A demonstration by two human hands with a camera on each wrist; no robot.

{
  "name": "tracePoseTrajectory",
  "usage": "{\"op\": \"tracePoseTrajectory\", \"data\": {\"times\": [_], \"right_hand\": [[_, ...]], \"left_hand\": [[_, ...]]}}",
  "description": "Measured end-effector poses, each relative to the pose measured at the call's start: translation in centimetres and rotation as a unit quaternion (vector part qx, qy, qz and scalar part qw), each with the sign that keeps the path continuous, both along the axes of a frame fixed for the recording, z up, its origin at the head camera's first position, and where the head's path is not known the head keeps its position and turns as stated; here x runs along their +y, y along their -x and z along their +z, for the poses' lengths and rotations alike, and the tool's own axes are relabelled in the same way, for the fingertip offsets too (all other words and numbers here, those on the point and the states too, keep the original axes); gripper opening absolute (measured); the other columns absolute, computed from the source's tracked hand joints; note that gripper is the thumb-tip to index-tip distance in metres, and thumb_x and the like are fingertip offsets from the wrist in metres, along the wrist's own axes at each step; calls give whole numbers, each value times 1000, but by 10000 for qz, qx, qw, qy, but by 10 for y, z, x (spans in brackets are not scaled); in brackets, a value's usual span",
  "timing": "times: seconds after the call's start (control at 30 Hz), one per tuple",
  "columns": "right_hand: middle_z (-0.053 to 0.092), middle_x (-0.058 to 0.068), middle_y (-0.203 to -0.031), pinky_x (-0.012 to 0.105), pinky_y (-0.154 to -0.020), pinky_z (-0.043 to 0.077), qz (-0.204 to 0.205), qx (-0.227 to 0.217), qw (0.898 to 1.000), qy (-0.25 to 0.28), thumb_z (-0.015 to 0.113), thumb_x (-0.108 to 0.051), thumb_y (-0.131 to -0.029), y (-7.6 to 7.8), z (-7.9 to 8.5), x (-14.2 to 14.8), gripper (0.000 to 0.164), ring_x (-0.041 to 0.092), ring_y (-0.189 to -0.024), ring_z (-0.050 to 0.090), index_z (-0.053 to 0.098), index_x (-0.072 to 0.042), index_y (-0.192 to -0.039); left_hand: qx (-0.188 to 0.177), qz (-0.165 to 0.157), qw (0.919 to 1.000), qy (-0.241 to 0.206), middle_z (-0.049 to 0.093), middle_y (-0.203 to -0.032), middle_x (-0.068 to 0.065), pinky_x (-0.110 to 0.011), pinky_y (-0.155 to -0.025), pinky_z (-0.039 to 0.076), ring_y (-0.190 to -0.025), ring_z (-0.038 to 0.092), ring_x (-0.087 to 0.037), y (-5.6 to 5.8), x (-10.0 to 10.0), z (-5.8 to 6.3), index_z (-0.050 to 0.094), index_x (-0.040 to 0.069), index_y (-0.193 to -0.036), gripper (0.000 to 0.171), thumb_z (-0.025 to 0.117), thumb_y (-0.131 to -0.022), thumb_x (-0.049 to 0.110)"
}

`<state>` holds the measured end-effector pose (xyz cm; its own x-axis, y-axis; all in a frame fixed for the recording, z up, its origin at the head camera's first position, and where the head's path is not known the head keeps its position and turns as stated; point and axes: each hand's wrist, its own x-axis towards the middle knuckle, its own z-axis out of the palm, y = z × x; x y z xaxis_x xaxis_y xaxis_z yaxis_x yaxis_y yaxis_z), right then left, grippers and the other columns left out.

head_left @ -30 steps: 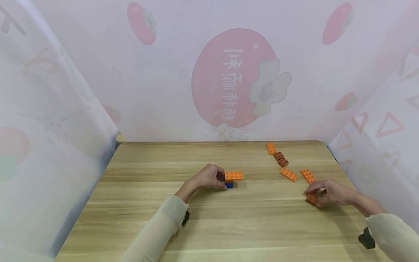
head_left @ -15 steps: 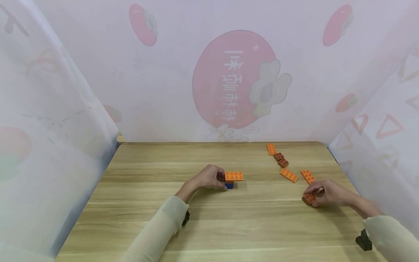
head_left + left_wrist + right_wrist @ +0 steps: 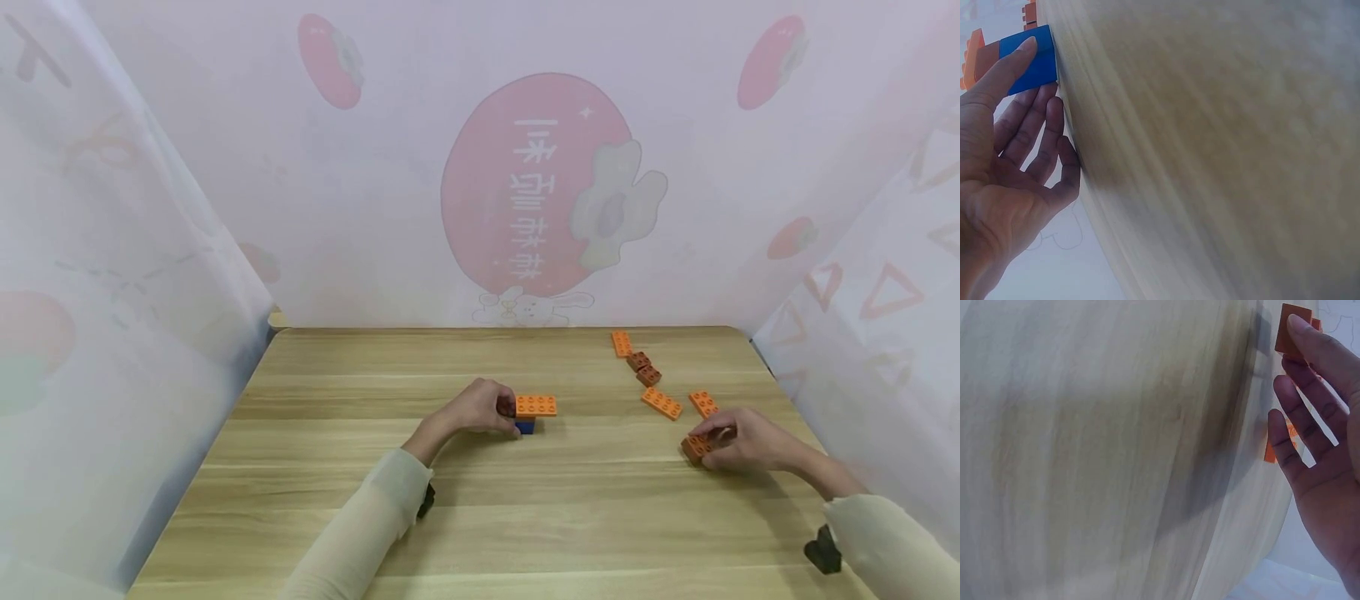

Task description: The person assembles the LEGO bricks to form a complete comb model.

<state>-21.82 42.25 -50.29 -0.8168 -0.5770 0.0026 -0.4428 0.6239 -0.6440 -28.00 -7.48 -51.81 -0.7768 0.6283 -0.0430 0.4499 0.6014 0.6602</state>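
My left hand pinches a small stack of toy building bricks near the middle of the table. The stack has blue bricks at the bottom, a brown brick above them and an orange brick on top, jutting out to the right. In the left wrist view the thumb presses the blue side. Farther right, my right hand pinches a brown brick between thumb and fingers. Its plain side faces the right wrist view, with a shadow on the tabletop beside it. An orange brick lies just behind this hand.
Toward the back right of the wooden table lie an orange brick, two brown bricks end to end, and another orange brick. A pale printed curtain encloses the back and sides.
My right hand has moved a little to the left with the brown brick, away from the orange brick behind it. The left hand and its stack stay in place.
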Motion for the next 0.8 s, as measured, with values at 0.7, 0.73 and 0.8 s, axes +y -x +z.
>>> {"op": "tracePoseTrajectory", "data": {"times": [0.7, 0.73, 0.8], "right_hand": [[76, 4, -109, 26, -67, 53, -277, 491, 9981, 262, 90, -19, -86, 10, 13, -44, 32, 6, -81, 63, 81, -11, -115], [77, 3, -108, 26, -68, 54, -226, 559, 9977, 314, 90, -18, -86, 11, 12, -47, 32, 5, -82, 64, 81, -11, -116], [77, 2, -106, 28, -69, 57, -164, 674, 9967, 426, 90, -15, -85, 13, 12, -51, 32, 5, -83, 66, 81, -9, -115]], "left_hand": [[9, -16, 10000, -51, 73, -84, 6, -23, -68, 54, -72, 63, -6, 1, -1, -2, 76, 11, -96, 26, 95, -81, 21], [11, -12, 10000, -43, 73, -84, 6, -23, -69, 54, -73, 63, -6, 1, 0, -2, 76, 11, -96, 26, 95, -81, 21], [20, -16, 10000, -34, 73, -84, 6, -24, -69, 53, -73, 63, -6, 1, 0, -1, 76, 11, -96, 26, 95, -81, 21]]}}
